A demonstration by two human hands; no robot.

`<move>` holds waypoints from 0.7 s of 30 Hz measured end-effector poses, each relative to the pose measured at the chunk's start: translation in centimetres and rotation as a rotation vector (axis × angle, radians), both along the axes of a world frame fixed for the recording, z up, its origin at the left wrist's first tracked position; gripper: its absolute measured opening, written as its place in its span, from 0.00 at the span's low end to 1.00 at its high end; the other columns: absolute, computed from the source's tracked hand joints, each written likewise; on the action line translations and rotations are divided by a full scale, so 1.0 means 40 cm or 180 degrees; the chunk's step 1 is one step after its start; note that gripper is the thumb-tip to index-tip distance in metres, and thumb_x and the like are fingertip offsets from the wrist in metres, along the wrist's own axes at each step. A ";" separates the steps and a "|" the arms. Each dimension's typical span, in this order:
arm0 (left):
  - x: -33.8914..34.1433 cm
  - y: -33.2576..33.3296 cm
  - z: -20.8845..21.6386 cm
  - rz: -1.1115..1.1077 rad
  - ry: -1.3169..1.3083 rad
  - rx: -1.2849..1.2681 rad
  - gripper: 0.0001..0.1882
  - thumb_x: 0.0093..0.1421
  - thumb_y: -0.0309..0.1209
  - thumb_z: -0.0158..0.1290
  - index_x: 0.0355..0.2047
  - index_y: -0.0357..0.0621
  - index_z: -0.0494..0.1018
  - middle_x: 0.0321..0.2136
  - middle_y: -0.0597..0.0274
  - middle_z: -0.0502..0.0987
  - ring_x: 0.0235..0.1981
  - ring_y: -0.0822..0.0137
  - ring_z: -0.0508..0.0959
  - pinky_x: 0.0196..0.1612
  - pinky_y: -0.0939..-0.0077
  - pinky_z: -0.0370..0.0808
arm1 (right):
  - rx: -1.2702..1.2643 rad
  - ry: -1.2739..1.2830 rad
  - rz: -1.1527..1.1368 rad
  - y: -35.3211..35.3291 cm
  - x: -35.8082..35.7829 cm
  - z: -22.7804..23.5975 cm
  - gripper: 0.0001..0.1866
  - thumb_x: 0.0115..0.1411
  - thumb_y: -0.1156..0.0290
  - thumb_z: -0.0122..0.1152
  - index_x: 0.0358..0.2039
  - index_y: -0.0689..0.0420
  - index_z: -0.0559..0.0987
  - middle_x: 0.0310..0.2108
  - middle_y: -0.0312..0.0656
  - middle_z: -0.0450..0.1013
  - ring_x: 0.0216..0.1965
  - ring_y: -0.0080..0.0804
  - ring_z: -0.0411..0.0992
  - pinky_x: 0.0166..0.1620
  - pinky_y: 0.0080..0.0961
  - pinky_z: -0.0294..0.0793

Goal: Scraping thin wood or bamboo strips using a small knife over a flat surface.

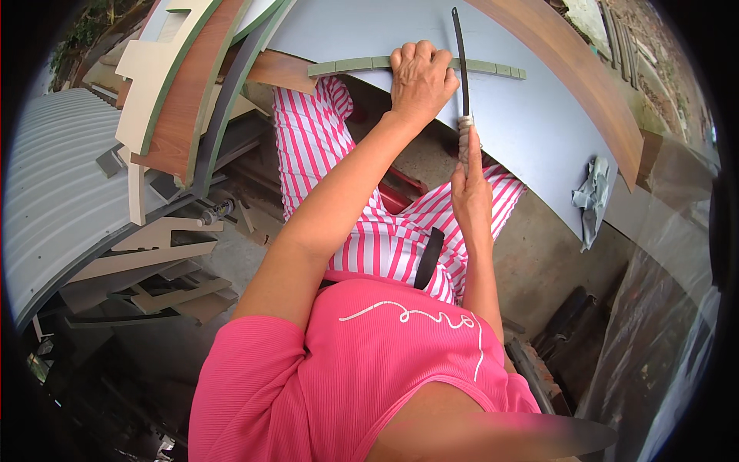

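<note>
A narrow green strip (354,65), marked across by several lines, lies along the near edge of a pale blue-grey board (531,115). My left hand (419,81) is closed over the middle of the strip and presses it on the board. In my right hand (471,185) is a hacksaw blade (459,58), long, thin and black, with a handle wrapped in pale cord or cloth. My right index finger stretches along that handle. The blade points away from me and crosses the strip just right of my left hand; whether its edge touches the strip I cannot tell.
Curved wooden panels (181,115) with green edges lean at the left, beside a corrugated grey sheet (65,169). Board offcuts (165,258) are piled below them. A crumpled grey cloth (591,196) lies at the board's right corner, near a curved brown panel (570,61) and clear plastic sheeting (647,308).
</note>
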State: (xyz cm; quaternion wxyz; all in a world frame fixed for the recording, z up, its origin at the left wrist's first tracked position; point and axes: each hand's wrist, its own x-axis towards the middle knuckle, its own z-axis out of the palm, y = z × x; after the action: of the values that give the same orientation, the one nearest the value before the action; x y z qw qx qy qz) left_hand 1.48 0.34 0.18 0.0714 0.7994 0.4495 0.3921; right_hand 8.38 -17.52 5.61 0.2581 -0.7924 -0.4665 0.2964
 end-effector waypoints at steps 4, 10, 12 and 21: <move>0.010 -0.005 0.004 -0.0054 -0.0042 -0.0027 0.12 0.48 0.32 0.57 0.34 0.48 0.78 0.33 0.62 0.70 0.39 0.59 0.68 0.47 0.60 0.61 | 0.0092 0.0053 -0.0051 0.080 0.014 0.008 0.35 0.62 0.74 0.46 0.69 0.40 0.51 0.25 0.57 0.73 0.23 0.48 0.74 0.29 0.45 0.65; 0.002 -0.003 -0.004 -0.0011 0.0013 0.0023 0.11 0.48 0.32 0.57 0.34 0.48 0.78 0.33 0.63 0.70 0.39 0.59 0.68 0.47 0.61 0.61 | 0.0019 -0.0033 -0.0035 -0.034 -0.012 -0.005 0.37 0.62 0.77 0.46 0.69 0.39 0.50 0.24 0.54 0.73 0.20 0.43 0.72 0.27 0.42 0.67; 0.002 -0.001 -0.002 -0.0013 0.0021 0.0043 0.11 0.48 0.32 0.57 0.34 0.48 0.78 0.33 0.63 0.70 0.38 0.59 0.68 0.47 0.61 0.61 | -0.0572 0.0255 -0.0251 -0.069 -0.021 0.012 0.36 0.62 0.78 0.45 0.69 0.39 0.51 0.31 0.53 0.75 0.24 0.35 0.72 0.32 0.27 0.69; 0.008 -0.003 -0.003 -0.0062 -0.0047 0.0061 0.11 0.48 0.33 0.57 0.34 0.48 0.78 0.33 0.63 0.71 0.39 0.59 0.68 0.48 0.61 0.61 | 0.0160 0.0138 -0.0140 0.088 0.013 0.001 0.35 0.62 0.74 0.46 0.68 0.39 0.51 0.21 0.54 0.72 0.21 0.50 0.72 0.30 0.45 0.65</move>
State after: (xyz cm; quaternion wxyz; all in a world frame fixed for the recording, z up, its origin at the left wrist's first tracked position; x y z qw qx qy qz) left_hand 1.79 0.22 0.08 0.0709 0.8015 0.4374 0.4015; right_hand 8.92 -14.00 5.63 0.2944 -0.7891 -0.4505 0.2961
